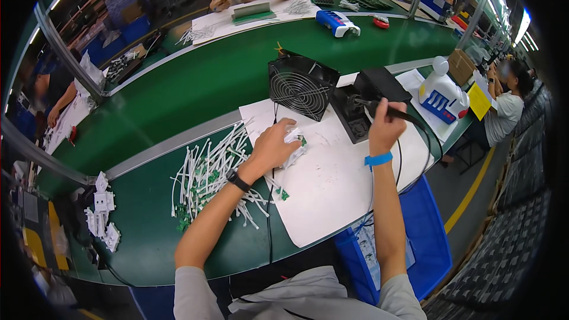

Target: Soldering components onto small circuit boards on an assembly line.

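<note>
Black soldering iron (396,112), white part (294,140)

A green workbench (178,92) is seen; a white paper sheet (332,184), white cable pieces (207,172) and a black fan (299,86) are laid on it.

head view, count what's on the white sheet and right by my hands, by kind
small black fan: 1
black soldering station: 1
soldering iron, in the right hand: 1
white cable piece with a green board, under the left hand: 1
white paper sheet: 1
heap of white cable pieces: 1 heap, pieces too many to count
total: 6
</note>
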A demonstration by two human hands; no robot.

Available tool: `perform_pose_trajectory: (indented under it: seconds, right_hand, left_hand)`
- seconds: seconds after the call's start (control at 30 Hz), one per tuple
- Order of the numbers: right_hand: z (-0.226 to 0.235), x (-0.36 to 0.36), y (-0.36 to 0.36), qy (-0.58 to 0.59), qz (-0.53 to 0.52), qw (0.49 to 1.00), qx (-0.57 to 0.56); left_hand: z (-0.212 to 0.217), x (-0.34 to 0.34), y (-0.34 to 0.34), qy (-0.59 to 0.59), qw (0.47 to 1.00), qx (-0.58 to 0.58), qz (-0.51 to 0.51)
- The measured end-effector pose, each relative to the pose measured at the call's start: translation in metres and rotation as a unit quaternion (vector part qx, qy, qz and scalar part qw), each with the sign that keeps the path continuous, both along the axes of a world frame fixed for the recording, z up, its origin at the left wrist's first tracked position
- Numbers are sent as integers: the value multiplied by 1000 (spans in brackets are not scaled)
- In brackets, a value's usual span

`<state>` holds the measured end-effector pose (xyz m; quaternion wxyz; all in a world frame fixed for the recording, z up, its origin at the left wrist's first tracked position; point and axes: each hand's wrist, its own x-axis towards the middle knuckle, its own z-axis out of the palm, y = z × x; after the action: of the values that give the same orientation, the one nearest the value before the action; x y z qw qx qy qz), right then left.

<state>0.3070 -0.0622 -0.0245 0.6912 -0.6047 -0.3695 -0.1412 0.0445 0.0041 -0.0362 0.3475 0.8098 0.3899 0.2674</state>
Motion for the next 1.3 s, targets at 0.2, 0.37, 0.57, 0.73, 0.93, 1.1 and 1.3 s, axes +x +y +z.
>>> perform_pose_trajectory:
  seconds: [0.2,0.37,0.57,0.73,0.93,1.1,1.3]
  right_hand:
    - [-1,-12,-23,9,94,985,144]
    - [-17,-38,-32,61,210,975,37]
    - [-23,-52,-25,87,272,958,-37]
    - [-24,-57,-24,51,262,962,-63]
    - [-24,-56,-20,22,279,956,-91]
    - [-25,-57,-20,19,282,952,-117]
    - [-28,-58,-19,39,296,947,-118]
  left_hand:
    - [9,6,10,100,993,63,-4]
    - [-2,-6,-3,79,952,294,0]
    - [-6,-20,-9,57,976,196,-76]
    - [-5,-23,-10,82,968,212,-110]
    - [-4,-21,-12,122,953,252,-114]
    - [-3,-21,-11,120,952,260,-110]
    - [-3,-22,-11,118,954,253,-113]
